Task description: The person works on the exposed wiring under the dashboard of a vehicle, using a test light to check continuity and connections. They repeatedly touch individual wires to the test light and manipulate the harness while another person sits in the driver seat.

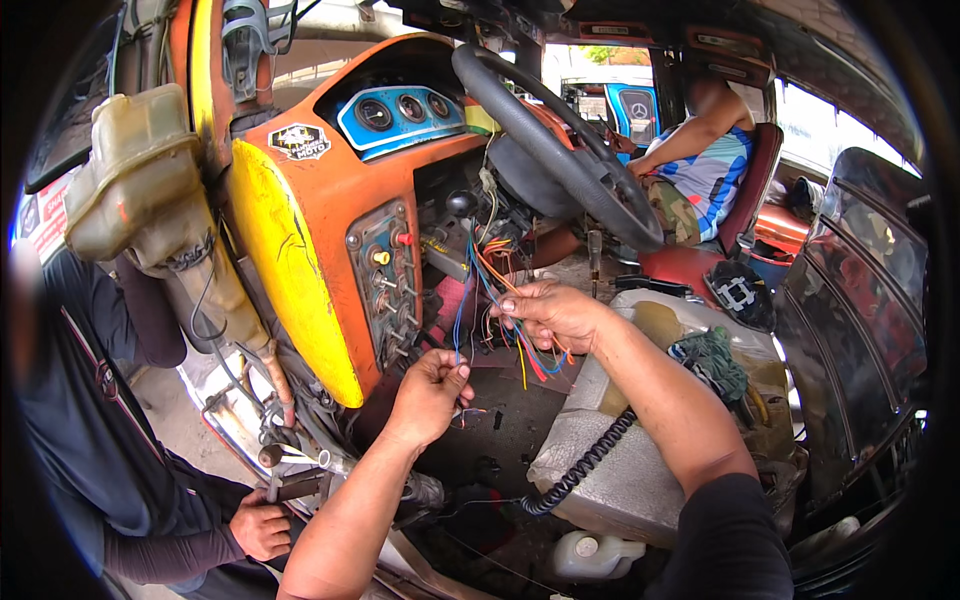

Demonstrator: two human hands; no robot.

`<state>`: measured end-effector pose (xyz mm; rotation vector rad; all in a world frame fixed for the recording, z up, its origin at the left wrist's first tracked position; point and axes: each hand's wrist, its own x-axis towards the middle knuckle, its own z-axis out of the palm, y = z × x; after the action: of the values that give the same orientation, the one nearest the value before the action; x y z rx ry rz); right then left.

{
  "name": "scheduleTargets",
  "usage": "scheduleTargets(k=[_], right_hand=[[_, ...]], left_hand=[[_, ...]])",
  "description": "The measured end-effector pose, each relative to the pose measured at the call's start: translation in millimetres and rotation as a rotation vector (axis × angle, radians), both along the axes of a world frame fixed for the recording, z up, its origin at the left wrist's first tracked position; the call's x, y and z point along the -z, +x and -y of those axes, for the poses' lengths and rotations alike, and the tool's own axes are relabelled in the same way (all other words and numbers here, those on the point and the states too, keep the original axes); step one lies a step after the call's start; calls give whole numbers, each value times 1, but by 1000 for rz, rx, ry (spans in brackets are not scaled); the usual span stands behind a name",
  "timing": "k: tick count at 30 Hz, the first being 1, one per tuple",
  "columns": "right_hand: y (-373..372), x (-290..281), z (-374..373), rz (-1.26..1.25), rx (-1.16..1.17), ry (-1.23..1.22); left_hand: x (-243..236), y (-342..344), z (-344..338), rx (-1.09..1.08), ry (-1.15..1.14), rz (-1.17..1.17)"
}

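A bundle of loose coloured wires (487,268), orange, blue and red, hangs down from under the dashboard beside the steering column. My right hand (555,318) is closed around part of the bundle, and several loose wire ends poke out below its fingers. Lower and to the left, my left hand (428,392) pinches the end of a blue wire (459,325) between thumb and fingers. Something small and dark shows at the bottom of that hand, too hidden to name.
The black steering wheel (555,140) is above my right hand; an orange switch panel (385,285) stands left. A grey seat (610,440) with a coiled black cord (580,475) lies right. One person (695,160) sits beyond; another person's hand (262,525) is at lower left.
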<state>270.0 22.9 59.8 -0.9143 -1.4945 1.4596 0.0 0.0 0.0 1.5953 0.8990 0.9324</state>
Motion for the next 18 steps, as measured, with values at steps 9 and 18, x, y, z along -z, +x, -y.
scheduleTargets(k=[9, 18], right_hand=[[-12, -11, 7, 239, 214, 203], [-11, -11, 9, 259, 169, 185]], left_hand=[[-35, 42, -3, -341, 735, -104], [-86, 71, -39, -221, 21, 196]])
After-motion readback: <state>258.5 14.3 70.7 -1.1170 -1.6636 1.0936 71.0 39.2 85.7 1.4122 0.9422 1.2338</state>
